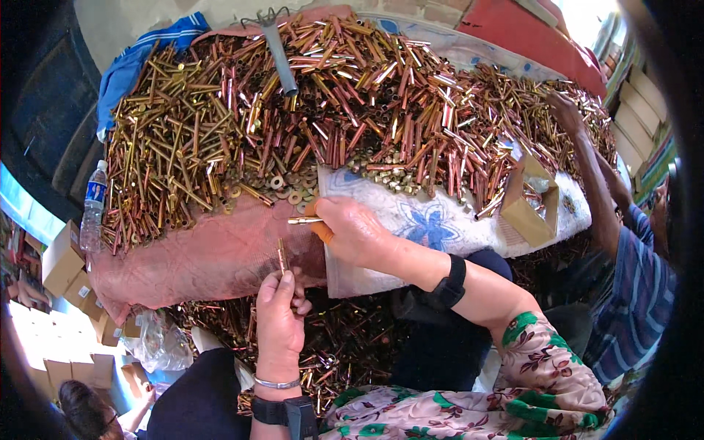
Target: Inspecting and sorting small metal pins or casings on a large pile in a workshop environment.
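My left hand [279, 304] pinches a thin brass-coloured bolt [281, 257] upright between thumb and fingers, above the pink cloth [191, 257]. Just above and to its right, my right hand [357, 233] is closed on a short shiny metal piece [303, 220], which looks like a bolt with a sleeve and points left. Orange covers wrap some fingers of that hand. Beyond both hands rises a large heap of long yellowish bolts [169, 139] and coppery metal sleeves [345, 143]. Flat washers [295, 196] and small nuts [400, 180] lie along its near edge.
A grey metal tube with a wire end [277, 59] rests on the heap. An open cardboard box [534, 205] stands right, near a co-worker's arm [598, 183]. A water bottle [93, 209] stands left. More metal pieces [345, 330] lie below. Another person [88, 411] sits lower left.
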Demonstrator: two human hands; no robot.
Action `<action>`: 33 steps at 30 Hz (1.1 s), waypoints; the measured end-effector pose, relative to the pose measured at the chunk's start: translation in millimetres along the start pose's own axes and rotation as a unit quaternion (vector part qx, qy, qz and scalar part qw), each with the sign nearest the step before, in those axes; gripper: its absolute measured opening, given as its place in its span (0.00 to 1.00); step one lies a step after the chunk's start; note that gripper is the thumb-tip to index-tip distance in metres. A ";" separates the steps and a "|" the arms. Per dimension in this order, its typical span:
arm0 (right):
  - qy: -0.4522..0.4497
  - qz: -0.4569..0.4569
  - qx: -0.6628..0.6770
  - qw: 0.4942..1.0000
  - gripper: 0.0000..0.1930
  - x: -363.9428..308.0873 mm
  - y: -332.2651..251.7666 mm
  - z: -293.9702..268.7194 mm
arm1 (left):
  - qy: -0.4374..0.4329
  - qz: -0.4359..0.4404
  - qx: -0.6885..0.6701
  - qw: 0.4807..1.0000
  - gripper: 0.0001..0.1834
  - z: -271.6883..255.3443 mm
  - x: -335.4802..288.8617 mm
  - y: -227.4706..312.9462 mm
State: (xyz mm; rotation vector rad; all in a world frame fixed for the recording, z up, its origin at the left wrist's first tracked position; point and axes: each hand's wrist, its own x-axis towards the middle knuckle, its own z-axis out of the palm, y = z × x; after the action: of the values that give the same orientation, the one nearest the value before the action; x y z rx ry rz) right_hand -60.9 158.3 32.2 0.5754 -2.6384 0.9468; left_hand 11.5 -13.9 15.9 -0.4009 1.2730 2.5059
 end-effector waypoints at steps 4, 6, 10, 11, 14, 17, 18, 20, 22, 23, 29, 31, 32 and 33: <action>-0.008 -0.016 -0.030 0.999 0.09 18.5 -3.8 7.0 | 0.028 0.018 0.002 0.999 0.04 -0.8 6.4 1.3; 0.003 -0.021 -0.030 0.999 0.09 25.2 2.3 19.7 | 0.023 0.024 -0.008 0.999 0.04 -4.1 9.5 3.3; -0.017 -0.015 -0.098 0.995 0.08 26.2 -0.7 28.4 | 0.006 0.032 -0.034 0.999 0.05 -13.5 13.8 6.7; -0.020 -0.015 -0.097 0.995 0.08 25.6 -1.2 31.2 | 0.007 0.035 -0.042 0.998 0.05 -16.3 14.6 7.2; -0.002 -0.008 -0.113 0.994 0.08 22.9 -1.5 32.3 | 0.016 0.034 -0.042 0.998 0.06 -20.2 16.9 7.0; -0.021 -0.017 -0.111 0.993 0.07 24.6 0.1 31.5 | 0.030 0.033 -0.058 0.997 0.06 -19.8 15.6 9.0; -0.032 -0.015 -0.110 0.993 0.07 25.0 -0.4 30.9 | 0.031 0.034 -0.059 0.997 0.06 -20.8 15.5 9.2; -0.045 -0.014 -0.110 0.993 0.07 27.2 -3.8 31.0 | 0.034 0.035 -0.061 0.997 0.07 -23.0 15.0 9.7; -0.031 -0.023 -0.080 0.996 0.07 30.1 -9.3 34.7 | 0.028 0.031 -0.066 0.997 0.07 -28.4 14.9 10.9; -0.033 -0.024 -0.079 0.996 0.07 31.1 -9.9 38.9 | 0.021 0.027 -0.069 0.997 0.07 -30.7 14.8 11.2; -0.017 -0.055 -0.038 0.998 0.08 37.0 -6.9 49.0 | 0.008 0.026 -0.088 0.996 0.09 -32.4 11.1 16.2; -0.030 -0.032 -0.057 0.997 0.09 38.6 -8.3 47.4 | 0.007 0.026 -0.095 0.995 0.09 -36.5 13.9 16.1; -0.032 -0.033 -0.059 0.997 0.09 39.4 -9.8 45.7 | 0.004 0.027 -0.100 0.995 0.10 -38.0 15.0 16.2; -0.031 -0.037 -0.049 0.998 0.09 40.0 -10.9 43.7 | 0.004 0.026 -0.102 0.994 0.10 -37.7 15.2 16.8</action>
State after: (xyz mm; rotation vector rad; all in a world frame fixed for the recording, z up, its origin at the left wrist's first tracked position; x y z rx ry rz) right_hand -96.7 111.1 20.9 0.6829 -2.6808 0.7856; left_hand -4.8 -52.0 1.1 -0.4287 1.0455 2.6920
